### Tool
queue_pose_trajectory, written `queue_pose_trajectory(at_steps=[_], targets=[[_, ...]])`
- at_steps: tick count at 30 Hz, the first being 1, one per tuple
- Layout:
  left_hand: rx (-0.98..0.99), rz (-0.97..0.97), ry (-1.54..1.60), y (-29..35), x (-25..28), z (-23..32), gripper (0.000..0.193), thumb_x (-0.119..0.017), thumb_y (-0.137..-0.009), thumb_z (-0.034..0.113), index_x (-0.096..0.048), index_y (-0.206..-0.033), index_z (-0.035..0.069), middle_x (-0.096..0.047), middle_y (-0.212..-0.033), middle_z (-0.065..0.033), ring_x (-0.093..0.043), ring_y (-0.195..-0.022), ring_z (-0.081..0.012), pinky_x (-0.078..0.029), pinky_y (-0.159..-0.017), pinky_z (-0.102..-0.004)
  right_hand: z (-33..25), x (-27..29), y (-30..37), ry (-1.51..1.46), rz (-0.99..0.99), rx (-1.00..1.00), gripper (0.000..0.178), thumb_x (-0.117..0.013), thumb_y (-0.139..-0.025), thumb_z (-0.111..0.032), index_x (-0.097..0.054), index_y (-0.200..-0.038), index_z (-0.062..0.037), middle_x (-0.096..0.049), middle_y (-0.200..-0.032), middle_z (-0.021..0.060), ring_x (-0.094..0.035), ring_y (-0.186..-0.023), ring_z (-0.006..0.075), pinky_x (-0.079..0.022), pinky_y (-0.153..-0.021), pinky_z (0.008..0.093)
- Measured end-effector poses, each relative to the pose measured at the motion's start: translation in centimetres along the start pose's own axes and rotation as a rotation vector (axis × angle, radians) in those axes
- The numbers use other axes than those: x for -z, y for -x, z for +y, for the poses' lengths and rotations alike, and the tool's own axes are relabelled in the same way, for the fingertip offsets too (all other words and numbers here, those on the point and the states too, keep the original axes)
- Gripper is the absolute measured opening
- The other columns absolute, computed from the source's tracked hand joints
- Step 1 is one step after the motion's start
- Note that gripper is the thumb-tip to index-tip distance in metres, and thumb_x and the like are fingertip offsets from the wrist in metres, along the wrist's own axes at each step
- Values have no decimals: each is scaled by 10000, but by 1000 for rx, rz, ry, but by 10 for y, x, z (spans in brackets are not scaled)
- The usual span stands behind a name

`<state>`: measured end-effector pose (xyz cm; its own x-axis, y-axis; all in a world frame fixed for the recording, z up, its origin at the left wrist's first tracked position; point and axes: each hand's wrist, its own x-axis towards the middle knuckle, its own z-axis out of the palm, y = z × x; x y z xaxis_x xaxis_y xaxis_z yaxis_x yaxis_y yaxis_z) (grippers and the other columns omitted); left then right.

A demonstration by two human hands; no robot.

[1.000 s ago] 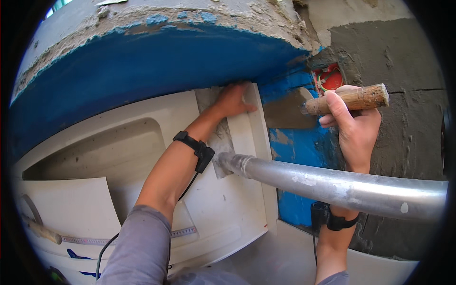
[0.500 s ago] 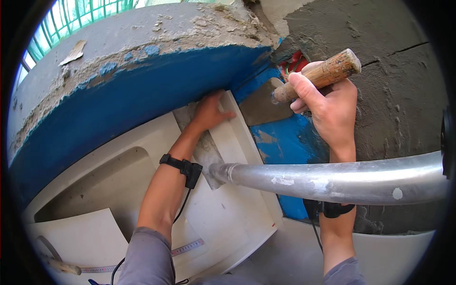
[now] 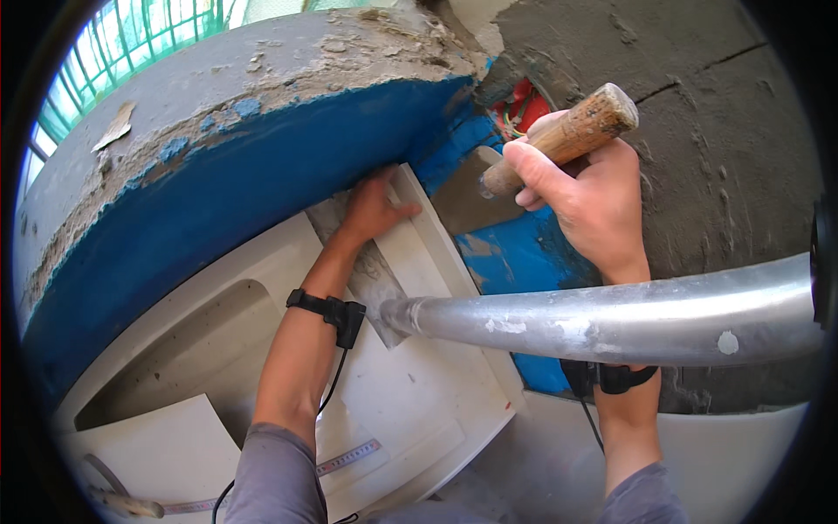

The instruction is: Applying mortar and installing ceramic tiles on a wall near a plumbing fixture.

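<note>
My right hand (image 3: pixel 602 205) is closed round the wooden handle of a plastering trowel (image 3: pixel 467 199). The trowel's flat blade lies against the blue-coated wall (image 3: pixel 493 262), just below a red electrical box (image 3: pixel 524 109) with loose wires. My left hand (image 3: pixel 375 208) rests on the far end of a white tub (image 3: pixel 419 249), close to the curved blue wall face. Its thumb is spread apart from the fingers, whose tips are partly hidden, and I see nothing held in it. Each wrist wears a black strap with a cable.
A metal pipe (image 3: pixel 611 319) crosses in front of my right forearm. Grey mortar (image 3: pixel 707 183) covers the right wall. A rough, broken ledge (image 3: pixel 288 65) curves along the left. A measuring tape (image 3: pixel 349 457) and a wooden-handled tool (image 3: pixel 131 504) lie on the tub's near side.
The whole view has shifted slightly. The right hand still holds the trowel by the blue wall, and the left hand keeps its place on the tub.
</note>
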<state>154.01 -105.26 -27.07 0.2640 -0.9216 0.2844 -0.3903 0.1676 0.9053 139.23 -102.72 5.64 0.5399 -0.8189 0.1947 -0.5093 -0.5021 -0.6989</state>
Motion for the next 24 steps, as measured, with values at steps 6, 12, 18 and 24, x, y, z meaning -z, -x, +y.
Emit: queue_pose_trajectory(at_steps=[6,12,18,24], targets=[[71,-56,23,-1,2,5,849,-898,-683,349,-591,-1361,-60,-642,-1322,-280,-625,-1241,-395,-489,-1063,-431,-6,7,12,5,46,-34,187,-792,-895,-119,-699,-957,30,-723,-806,97,-668,-605,118,-539,-543,249],[24,-21,6,0,-3,-5,874,-919,-664,324,-584,-1369,-68,-673,-1238,-245,-645,-1056,-313,-516,-945,-394,-9,10,21,-17,64,-58,168,-785,-892,-101,-702,-955,31,-719,-800,96,-658,-602,115,-532,-545,245],[-11,-1,10,-1,-2,-2,877,-923,-660,326,-586,-1367,-68,-679,-1215,-239,-650,-1046,-307,-517,-938,-390,-6,12,24,1,66,-67,172,-792,-881,-96,-704,-953,32,-712,-798,92,-650,-604,112,-528,-543,245],[65,-38,35,-1,3,5,851,-907,-675,345,-595,-1355,-61,-659,-1291,-275,-644,-1213,-384,-496,-1050,-419,-3,12,23,14,51,-73,207,-812,-874,-126,-702,-956,29,-713,-806,97,-649,-603,117,-533,-544,259]])
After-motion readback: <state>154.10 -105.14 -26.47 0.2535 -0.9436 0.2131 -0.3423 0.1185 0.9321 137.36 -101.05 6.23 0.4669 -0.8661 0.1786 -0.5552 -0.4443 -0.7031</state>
